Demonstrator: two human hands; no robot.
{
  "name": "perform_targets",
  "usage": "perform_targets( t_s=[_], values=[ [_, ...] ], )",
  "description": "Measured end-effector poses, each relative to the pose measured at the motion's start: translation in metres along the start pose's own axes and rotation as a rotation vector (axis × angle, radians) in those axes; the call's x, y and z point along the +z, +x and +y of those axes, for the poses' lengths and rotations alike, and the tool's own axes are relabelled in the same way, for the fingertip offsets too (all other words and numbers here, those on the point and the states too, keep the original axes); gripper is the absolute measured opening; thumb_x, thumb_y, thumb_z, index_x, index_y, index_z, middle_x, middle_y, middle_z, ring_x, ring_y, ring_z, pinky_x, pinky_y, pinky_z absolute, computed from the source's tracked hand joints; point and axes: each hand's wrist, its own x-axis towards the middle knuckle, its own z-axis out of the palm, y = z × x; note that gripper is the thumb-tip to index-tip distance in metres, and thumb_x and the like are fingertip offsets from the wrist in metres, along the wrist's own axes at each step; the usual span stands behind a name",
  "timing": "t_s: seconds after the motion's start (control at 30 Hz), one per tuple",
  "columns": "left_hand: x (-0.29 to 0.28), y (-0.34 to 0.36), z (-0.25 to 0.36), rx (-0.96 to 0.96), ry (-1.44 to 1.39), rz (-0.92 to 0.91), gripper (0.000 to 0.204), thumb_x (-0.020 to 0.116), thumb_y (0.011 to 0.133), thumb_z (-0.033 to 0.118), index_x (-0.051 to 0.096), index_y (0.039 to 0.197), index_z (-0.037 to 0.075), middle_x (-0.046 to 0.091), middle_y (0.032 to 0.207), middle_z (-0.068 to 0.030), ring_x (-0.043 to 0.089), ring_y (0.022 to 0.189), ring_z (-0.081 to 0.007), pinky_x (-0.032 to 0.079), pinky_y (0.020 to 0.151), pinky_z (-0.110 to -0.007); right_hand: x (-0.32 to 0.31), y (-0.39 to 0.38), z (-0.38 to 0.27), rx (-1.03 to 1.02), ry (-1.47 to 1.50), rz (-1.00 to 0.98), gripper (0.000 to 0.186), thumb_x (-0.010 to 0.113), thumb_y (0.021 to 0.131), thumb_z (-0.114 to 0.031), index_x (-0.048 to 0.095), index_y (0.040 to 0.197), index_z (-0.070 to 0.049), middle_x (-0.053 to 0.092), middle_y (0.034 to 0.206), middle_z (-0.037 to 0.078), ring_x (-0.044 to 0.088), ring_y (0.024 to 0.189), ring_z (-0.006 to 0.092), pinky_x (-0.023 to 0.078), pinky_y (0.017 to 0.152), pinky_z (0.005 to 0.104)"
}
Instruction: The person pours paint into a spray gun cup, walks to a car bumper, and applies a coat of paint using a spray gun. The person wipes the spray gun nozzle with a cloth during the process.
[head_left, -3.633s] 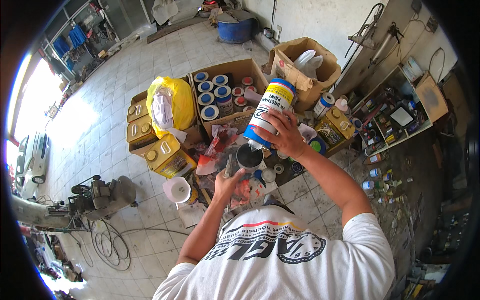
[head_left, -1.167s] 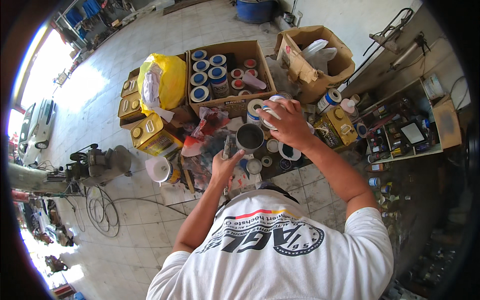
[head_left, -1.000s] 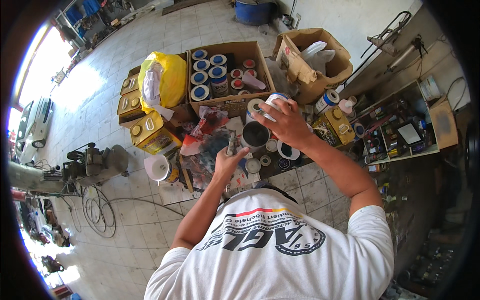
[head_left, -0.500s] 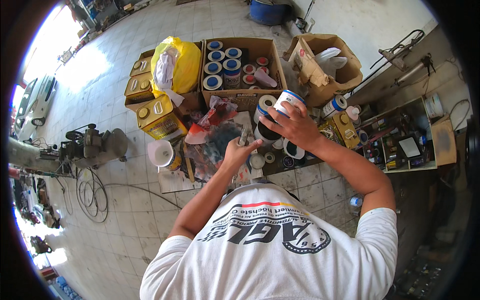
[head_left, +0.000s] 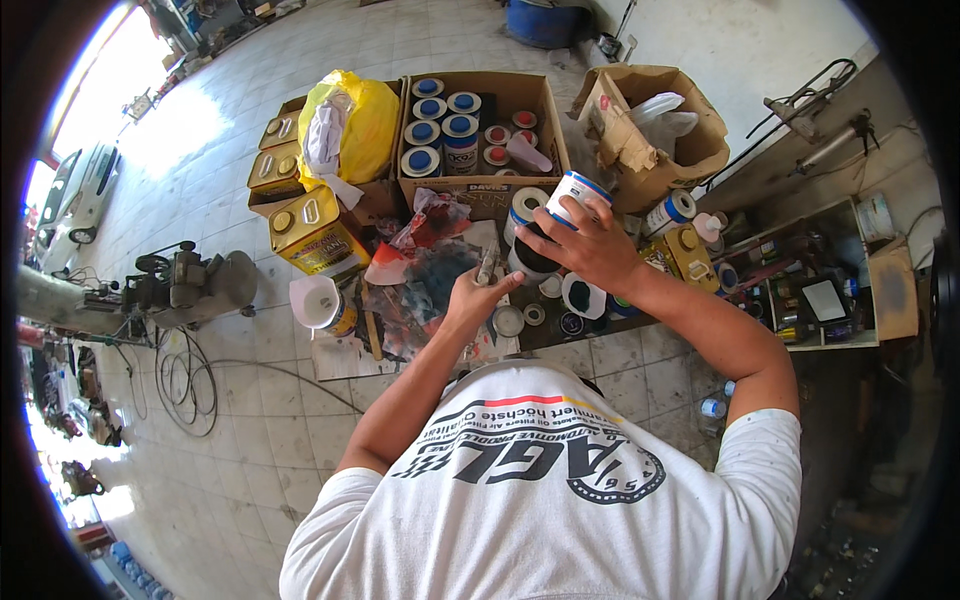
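My left hand (head_left: pixel 480 298) grips a metal tool (head_left: pixel 487 262), apparently a spray gun, with a grey cup (head_left: pixel 532 265) at its side holding something dark. Just above the cup, my right hand (head_left: pixel 590 243) has its fingers wrapped round a white can with blue rims (head_left: pixel 580 188), held tilted; its lower end is hidden by the fingers. Behind them stands another can with a white ring top (head_left: pixel 527 205). Paint-stained paper (head_left: pixel 420 295) lies left of the tool, and a dish of dark liquid (head_left: pixel 583 298) sits to the right of the cup.
A carton of paint cans (head_left: pixel 480 186), a torn box (head_left: pixel 700 150) and a yellow bag (head_left: pixel 360 120) are at the back. Gold tins (head_left: pixel 315 240) and a white pot (head_left: pixel 315 300) stand left, beside a compressor (head_left: pixel 200 280) with hoses. An open cabinet (head_left: pixel 860 290) is right.
Since the earliest frame, the can in my right hand has turned and looks shorter, more end-on. In the last second the view has shifted slightly; both hands stay around the cup.
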Motion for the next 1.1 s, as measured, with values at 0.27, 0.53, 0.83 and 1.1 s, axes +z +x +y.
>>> perform_targets(
  t_s=[0.27,0.53,0.83,1.1],
  values=[
    [0.017,0.015,-0.021,0.007,0.06,0.094,0.051,0.085,0.083,0.032,0.067,0.114,-0.004,0.074,0.1,-0.0079,0.066,0.089,-0.012,0.052,0.081,-0.029,0.025,-0.024,0.002,0.224,0.223,0.017,0.065,0.069,0.08,-0.016,0.054,0.142,-0.03,0.049,0.138,0.0,0.041,0.127,0.0277,0.03,0.108,0.048],
    [0.025,0.012,-0.033,-0.088,0.041,0.23,0.05,0.085,0.083,0.032,0.067,0.113,-0.005,0.073,0.099,-0.0081,0.064,0.087,-0.012,0.052,0.08,-0.029,0.117,-0.071,-0.024,0.74,0.815,0.002,0.077,0.081,0.069,-0.015,0.052,0.141,-0.017,0.048,0.136,0.015,0.048,0.124,0.0392,0.044,0.103,0.0499],
    [0.019,-0.041,-0.093,-0.063,-0.09,0.434,0.035,0.078,0.088,0.025,0.066,0.115,0.006,0.06,0.083,0.0032,0.051,0.064,-0.006,0.042,0.055,-0.023,0.251,-0.11,-0.05,0.875,0.798,-0.502,0.065,0.081,0.077,-0.026,0.056,0.134,-0.011,0.052,0.134,0.02,0.053,0.123,0.0409,0.049,0.097,0.0509],
    [-0.006,-0.086,-0.146,-0.114,-0.174,0.616,0.039,0.081,0.083,0.029,0.065,0.107,0.002,0.06,0.084,0.0031,0.051,0.071,-0.0087,0.044,0.063,-0.027,0.247,-0.087,-0.072,0.783,0.574,-0.395,0.062,0.08,0.079,-0.031,0.058,0.133,-0.011,0.058,0.124,0.017,0.056,0.117,0.0378,0.045,0.096,0.0535]
  ],
)
